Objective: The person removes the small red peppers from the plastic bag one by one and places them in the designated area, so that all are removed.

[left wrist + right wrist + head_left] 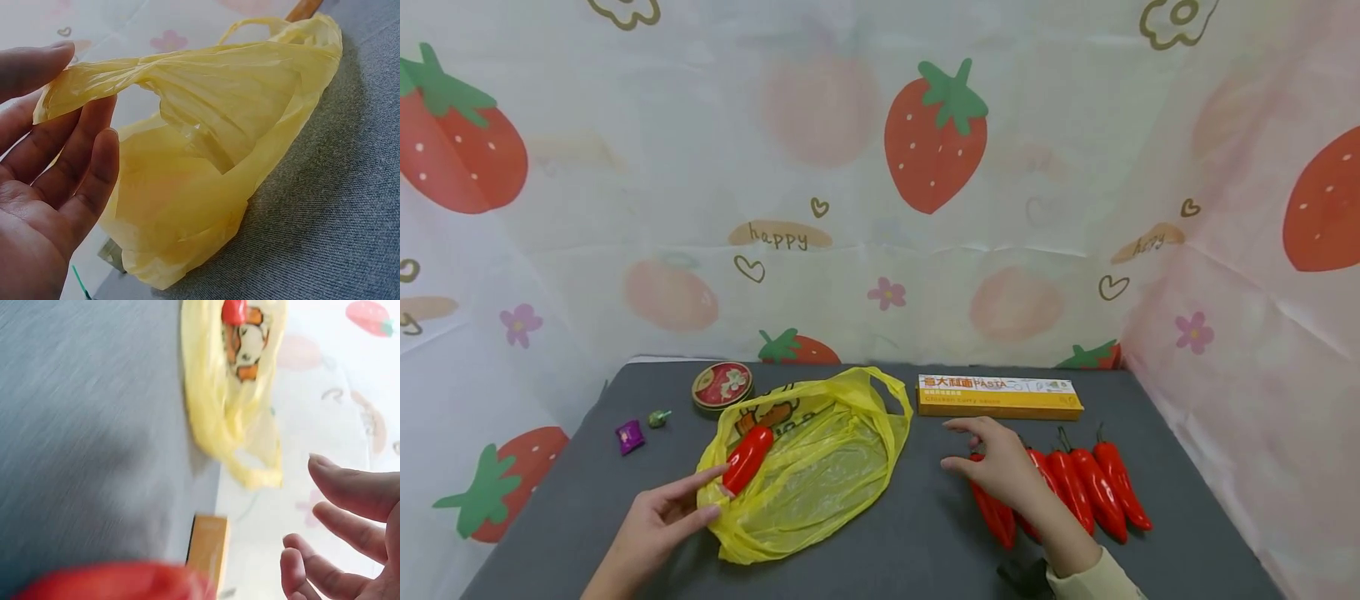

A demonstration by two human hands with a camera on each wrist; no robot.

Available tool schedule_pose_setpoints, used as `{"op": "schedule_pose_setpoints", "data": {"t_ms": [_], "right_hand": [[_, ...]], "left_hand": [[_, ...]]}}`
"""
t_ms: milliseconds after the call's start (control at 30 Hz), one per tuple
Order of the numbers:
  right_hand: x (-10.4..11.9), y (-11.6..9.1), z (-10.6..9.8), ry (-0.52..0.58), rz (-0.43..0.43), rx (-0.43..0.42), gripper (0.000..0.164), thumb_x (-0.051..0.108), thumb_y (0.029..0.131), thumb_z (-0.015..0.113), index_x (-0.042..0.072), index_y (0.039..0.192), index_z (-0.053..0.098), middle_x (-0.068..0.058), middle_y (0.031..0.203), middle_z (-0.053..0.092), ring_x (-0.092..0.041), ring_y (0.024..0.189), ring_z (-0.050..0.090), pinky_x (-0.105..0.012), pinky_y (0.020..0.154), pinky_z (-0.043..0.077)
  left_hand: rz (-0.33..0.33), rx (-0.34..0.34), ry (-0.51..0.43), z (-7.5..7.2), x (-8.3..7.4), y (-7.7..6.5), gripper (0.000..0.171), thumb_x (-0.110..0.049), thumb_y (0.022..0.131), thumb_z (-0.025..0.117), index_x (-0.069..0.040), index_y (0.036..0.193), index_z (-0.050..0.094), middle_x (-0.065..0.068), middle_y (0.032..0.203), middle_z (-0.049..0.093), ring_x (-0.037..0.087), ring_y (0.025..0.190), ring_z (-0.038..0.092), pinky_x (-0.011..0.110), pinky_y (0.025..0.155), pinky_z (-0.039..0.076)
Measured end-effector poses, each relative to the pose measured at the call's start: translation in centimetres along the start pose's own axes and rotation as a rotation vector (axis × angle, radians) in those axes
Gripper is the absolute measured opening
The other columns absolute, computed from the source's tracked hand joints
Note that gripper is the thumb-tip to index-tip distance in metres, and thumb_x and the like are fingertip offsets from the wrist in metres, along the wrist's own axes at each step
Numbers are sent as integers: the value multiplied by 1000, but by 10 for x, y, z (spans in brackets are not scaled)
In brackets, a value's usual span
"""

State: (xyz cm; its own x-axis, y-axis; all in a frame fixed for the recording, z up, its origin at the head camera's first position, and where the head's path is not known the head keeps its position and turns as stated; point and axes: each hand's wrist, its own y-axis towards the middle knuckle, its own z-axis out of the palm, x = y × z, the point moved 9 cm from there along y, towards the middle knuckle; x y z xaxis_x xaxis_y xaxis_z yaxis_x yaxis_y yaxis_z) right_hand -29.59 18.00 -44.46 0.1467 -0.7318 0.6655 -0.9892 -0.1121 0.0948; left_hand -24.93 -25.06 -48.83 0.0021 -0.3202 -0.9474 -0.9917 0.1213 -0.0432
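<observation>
My left hand (655,521) pinches the near left rim of a yellow plastic bag (842,467), which lies with its mouth spread. In the left wrist view, the thumb and fingers hold a gathered fold of the bag (231,87). A red chili pepper (748,458) lies at the bag's left side, within its rim. Over several red chili peppers (1105,492) hovers my right hand (1000,467), thumb and fingers spread apart, holding nothing. It partly hides the leftmost peppers. One red pepper (112,584) shows blurred in the right wrist view.
Behind the right hand lies a yellow and white pasta box (1000,398). A round red tin (722,386) stands behind the bag, left of it. Further left are a purple wrapped candy (630,436) and a small green item (658,418). Something dark (1026,577) sits below the right wrist.
</observation>
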Motion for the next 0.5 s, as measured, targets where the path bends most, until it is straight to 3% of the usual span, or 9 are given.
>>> {"op": "schedule_pose_setpoints", "data": {"t_ms": [233, 500], "right_hand": [[35, 12, 22, 43, -95, 21, 50, 24, 81, 86, 20, 128, 69, 1, 123, 68, -19, 101, 63, -37, 76, 55], [64, 22, 49, 110, -178, 99, 49, 22, 85, 83, 13, 130, 67, -11, 124, 70, -27, 101, 65, -37, 76, 54]], "left_hand": [[5, -5, -15, -2, -1, 1, 49, -22, 96, 70, -5, 141, 58, -3, 133, 67, 10, 94, 64, 23, 82, 58], [16, -12, -26, -4, -1, 0, 48, -18, 97, 69, -4, 141, 58, -13, 129, 67, 10, 93, 64, 22, 81, 58]]}}
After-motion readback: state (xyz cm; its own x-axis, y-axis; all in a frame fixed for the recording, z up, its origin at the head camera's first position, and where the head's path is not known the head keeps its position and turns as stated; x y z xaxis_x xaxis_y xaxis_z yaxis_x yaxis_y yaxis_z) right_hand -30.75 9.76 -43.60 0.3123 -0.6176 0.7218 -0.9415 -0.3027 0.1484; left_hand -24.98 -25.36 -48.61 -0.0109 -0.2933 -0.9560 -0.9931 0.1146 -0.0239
